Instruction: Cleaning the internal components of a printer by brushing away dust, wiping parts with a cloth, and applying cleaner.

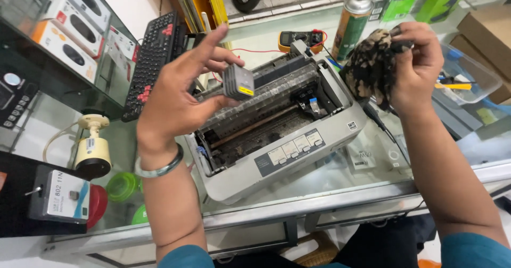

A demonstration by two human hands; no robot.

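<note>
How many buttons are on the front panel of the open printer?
4. They sit in a row on the dark panel at the printer's front edge, running from lower left to upper right, each under a pale label. Others may be hidden elsewhere on the casing.

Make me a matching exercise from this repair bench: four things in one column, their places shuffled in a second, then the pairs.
1. small grey cartridge with yellow label
2. mottled black-and-tan cloth
3. open grey printer
4. black keyboard with red keys

A. on the glass counter, between the arms
B. in the left hand
C. leaning upright at the back left
D. in the right hand

Pairs: 1-B, 2-D, 3-A, 4-C
</note>
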